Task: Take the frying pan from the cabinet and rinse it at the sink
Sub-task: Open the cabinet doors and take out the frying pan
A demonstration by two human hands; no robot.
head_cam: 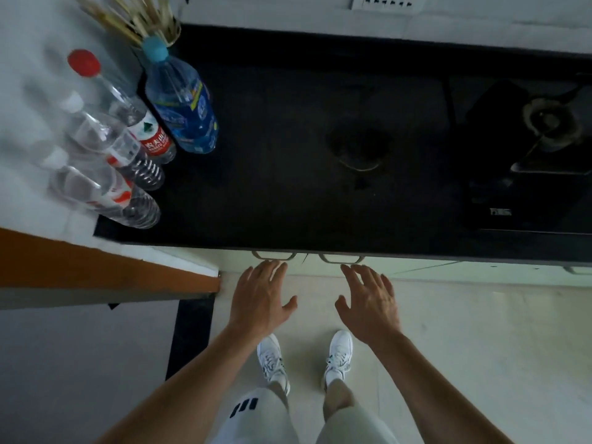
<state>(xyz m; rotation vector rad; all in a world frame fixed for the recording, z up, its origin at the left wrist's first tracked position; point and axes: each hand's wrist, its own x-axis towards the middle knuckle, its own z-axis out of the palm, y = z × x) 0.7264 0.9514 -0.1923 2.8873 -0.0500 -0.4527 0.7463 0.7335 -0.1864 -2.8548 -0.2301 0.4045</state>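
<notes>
Black counter (288,139) fills most of what I see, running from the white wall on my left to a gas stove (528,149) on the right, with pale floor tiles (464,347) below. I cannot see the frying pan anywhere; the cabinet doors (400,267) under the counter edge are closed, and only their top strip shows. Two metal handles sit side by side just under the edge: the left handle (273,255) and the right handle (341,259).

My left hand (261,299) is spread, palm down, fingertips just short of the left handle, perhaps touching it. My right hand (368,302) is spread the same way, fingers splayed, reaching at the right handle and holding nothing. Both forearms are bare. Below them I see white sneakers (336,357) with dark stripes and light trousers.

Further out, four plastic bottles stand at the counter's left end. The blue-labelled bottle (182,104) has a light blue cap; its print is too blurred to read. The red-capped bottle (128,110) carries a red label with white Chinese characters and a green emblem. Two clear bottles (109,168) with white caps have red-and-white labels I cannot read. Behind them a holder of bamboo skewers (134,20) stands. A small white logo (500,212) on the stove front is unreadable. A power strip (389,1) lies at the top edge.
</notes>
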